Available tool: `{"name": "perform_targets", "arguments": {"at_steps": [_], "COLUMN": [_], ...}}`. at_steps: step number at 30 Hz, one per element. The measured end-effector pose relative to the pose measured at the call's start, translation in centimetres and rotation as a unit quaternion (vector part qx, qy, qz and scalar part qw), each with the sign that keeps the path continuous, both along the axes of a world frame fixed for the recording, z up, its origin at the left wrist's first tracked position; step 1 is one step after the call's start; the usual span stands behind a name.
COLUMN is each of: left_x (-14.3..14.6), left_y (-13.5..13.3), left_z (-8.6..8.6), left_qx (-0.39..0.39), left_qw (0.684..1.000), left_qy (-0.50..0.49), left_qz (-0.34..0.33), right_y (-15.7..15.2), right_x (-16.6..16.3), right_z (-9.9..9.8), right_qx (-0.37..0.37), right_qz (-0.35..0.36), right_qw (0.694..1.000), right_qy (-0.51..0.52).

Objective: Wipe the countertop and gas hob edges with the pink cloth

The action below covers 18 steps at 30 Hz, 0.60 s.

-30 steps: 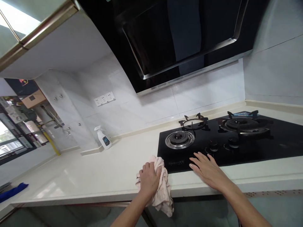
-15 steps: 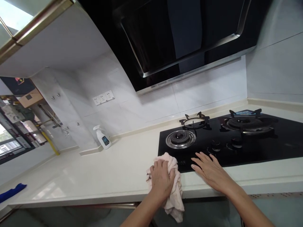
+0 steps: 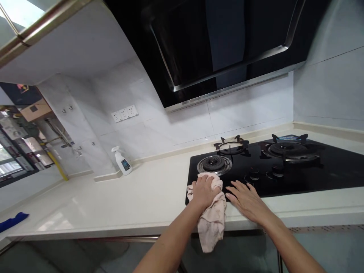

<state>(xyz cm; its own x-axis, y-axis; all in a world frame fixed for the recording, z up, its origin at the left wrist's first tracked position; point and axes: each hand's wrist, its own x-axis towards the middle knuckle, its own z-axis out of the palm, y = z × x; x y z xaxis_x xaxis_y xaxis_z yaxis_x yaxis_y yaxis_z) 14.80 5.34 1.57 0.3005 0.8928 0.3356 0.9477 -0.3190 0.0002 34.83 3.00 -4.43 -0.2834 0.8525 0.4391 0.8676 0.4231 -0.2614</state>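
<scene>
My left hand grips a pale pink cloth, pressing it on the front left corner of the black gas stove. Part of the cloth hangs over the counter's front edge. Just behind it is the left burner, its pan support lifted off. My right hand rests flat at the stove's front edge with fingers spread and nothing in it. Two control knobs stand a little beyond its fingertips.
A loose pan support stands behind the left burner. On the pale countertop are a white spray bottle by the wall and a blue object at far left. A black range hood hangs low above the stove.
My left hand has slid the cloth to the right and farther back, from the counter at the stove's corner onto the stove. My right hand stays at the front edge.
</scene>
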Motion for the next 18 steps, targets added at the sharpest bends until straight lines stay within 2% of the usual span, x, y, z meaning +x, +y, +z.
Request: {"name": "perform_targets", "arguments": {"at_steps": [5,10,15,18], "left_x": [0.4,0.1,-1.5,-3.1], "left_y": [-2.0,-4.3,-6.6,-6.9], "left_z": [-0.5,-0.6,-0.3,-0.2], "left_qx": [0.047,0.044,0.019,0.007], "left_qw": [0.999,0.999,0.996,0.995], "left_qy": [-0.006,-0.014,-0.027,-0.039], "left_qz": [0.008,-0.026,-0.086,-0.095], "right_y": [0.0,0.0,0.1,0.2], "right_x": [-0.2,-0.1,0.1,0.2], "right_z": [0.3,0.4,0.2,0.1], "right_qx": [-0.015,-0.018,-0.028,-0.030], "right_qz": [-0.004,-0.006,0.000,0.006], "right_qw": [1.000,1.000,0.999,0.999], "right_qy": [-0.010,-0.019,-0.017,-0.014]}}
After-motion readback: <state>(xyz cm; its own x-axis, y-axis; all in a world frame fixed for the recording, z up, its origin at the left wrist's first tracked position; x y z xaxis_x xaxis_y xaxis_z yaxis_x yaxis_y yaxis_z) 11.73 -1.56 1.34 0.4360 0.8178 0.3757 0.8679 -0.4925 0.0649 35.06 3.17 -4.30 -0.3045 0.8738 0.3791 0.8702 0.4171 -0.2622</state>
